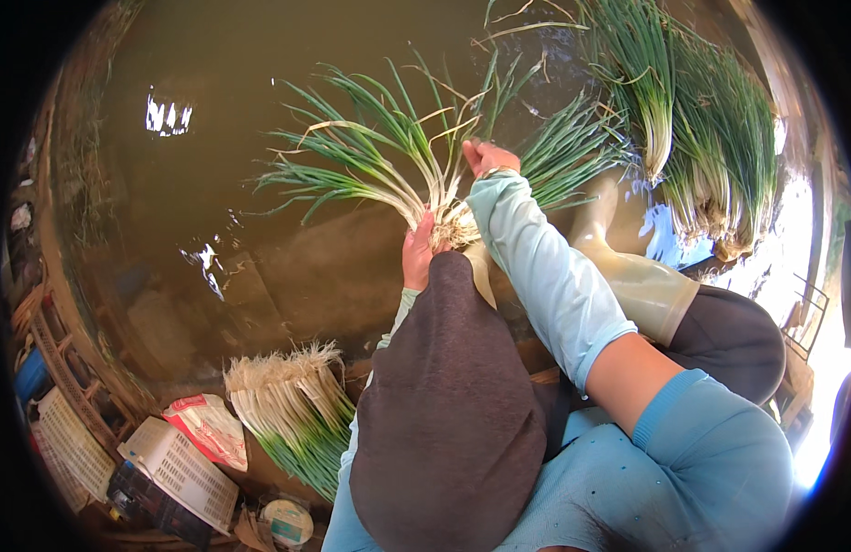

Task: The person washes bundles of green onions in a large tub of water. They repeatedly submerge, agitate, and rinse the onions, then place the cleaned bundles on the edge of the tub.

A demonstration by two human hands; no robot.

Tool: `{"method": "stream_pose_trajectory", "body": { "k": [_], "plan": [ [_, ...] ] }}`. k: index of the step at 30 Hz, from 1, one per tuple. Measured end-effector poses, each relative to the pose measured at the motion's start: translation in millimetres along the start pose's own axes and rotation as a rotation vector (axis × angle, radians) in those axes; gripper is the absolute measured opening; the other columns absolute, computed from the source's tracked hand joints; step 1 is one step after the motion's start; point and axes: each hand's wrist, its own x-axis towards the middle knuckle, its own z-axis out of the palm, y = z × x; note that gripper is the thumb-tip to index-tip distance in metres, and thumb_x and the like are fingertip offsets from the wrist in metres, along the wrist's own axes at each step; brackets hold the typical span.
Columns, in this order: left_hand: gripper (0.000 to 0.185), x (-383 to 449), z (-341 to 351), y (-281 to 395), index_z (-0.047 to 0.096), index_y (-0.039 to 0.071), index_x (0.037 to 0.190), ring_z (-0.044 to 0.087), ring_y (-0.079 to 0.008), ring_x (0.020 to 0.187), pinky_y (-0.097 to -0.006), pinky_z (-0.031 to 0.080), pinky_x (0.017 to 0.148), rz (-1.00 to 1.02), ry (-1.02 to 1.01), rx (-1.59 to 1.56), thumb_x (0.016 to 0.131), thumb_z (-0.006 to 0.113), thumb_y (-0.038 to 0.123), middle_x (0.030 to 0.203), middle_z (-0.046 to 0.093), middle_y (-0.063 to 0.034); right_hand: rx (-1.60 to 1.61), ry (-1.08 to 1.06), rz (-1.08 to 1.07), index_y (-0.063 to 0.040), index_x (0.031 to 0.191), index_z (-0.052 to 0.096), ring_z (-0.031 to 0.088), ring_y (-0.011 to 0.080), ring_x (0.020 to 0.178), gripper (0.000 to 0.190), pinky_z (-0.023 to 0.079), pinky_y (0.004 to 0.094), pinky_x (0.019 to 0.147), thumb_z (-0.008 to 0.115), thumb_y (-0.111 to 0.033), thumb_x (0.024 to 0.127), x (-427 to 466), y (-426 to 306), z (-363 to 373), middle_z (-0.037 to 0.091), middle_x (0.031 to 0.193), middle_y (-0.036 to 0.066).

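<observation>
Over the muddy water, my left hand (pixel 418 254) grips a fanned bunch of scallions (pixel 398 169) near its white base. Their green leaves spread up and to the left, and the tangled roots (pixel 455 226) hang beside my left fingers. My right hand (pixel 493 157) is just above and right of the roots, with fingers curled in close to the stalks and some yellowed leaves. Whether a leaf is pinched between those fingertips is too small to tell. More scallion leaves (pixel 570 155) fan out to the right behind my right wrist.
Bundled scallions (pixel 722 145) lie at the upper right, roots towards me. Another stack (pixel 294 407) with pale, cleaned-looking roots rests at the lower left, near a red-and-white sack (pixel 210 429) and a white perforated plastic basket (pixel 183 469). Cream rubber boots (pixel 629 279) stand in the water (pixel 211 172).
</observation>
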Motion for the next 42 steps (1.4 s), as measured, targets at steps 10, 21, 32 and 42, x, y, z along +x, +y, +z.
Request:
{"method": "stream_pose_trajectory", "body": {
  "k": [10, 21, 32, 42],
  "plan": [
    [0.028, -5, 9, 4, 0.055, 0.002, 0.117, 0.061, -0.0098, 0.088, -0.0222, 0.05, 0.066, -0.012, 0.068, -0.038, 0.095, 0.055, 0.019, 0.107, 0.063, -0.005, -0.61, -0.346, 0.185, 0.01, 0.095, 0.057, 0.064, 0.0244, 0.089, 0.016, 0.057, 0.0311, 0.081, 0.061, -0.001, 0.085, -23, -52, 38, 0.062, 0.095, 0.015],
    [0.027, 0, 4, 6, 0.057, 0.003, 0.117, 0.06, -0.0053, 0.083, -0.0216, 0.048, 0.062, -0.048, -0.003, 0.076, 0.095, 0.054, 0.019, 0.107, 0.064, -0.002, -1.074, -0.129, -0.303, 0.009, 0.089, 0.06, 0.065, 0.0163, 0.066, 0.02, 0.055, 0.0247, 0.064, 0.066, -0.008, 0.081, -52, -35, 40, 0.065, 0.081, 0.012],
    [0.033, -2, -6, -5, 0.057, -0.001, 0.12, 0.059, -0.0105, 0.091, -0.022, 0.045, 0.079, 0.216, -0.035, 0.294, 0.088, 0.052, 0.001, 0.107, 0.063, -0.0087, -1.311, -0.079, -0.202, 0.004, 0.101, 0.064, 0.067, 0.0197, 0.075, 0.044, 0.051, 0.0324, 0.068, 0.061, -0.038, 0.086, -11, -136, 77, 0.069, 0.085, 0.014],
    [0.032, 6, -18, -12, 0.055, -0.008, 0.117, 0.058, -0.0133, 0.102, -0.0269, 0.046, 0.085, 0.172, 0.097, 0.394, 0.093, 0.057, 0.014, 0.115, 0.06, -0.0103, -2.191, -0.779, -1.14, -0.008, 0.097, 0.062, 0.054, 0.0237, 0.103, 0.026, 0.052, 0.0357, 0.081, 0.069, -0.025, 0.078, -67, -91, 92, 0.051, 0.106, 0.006]
  ]
}}
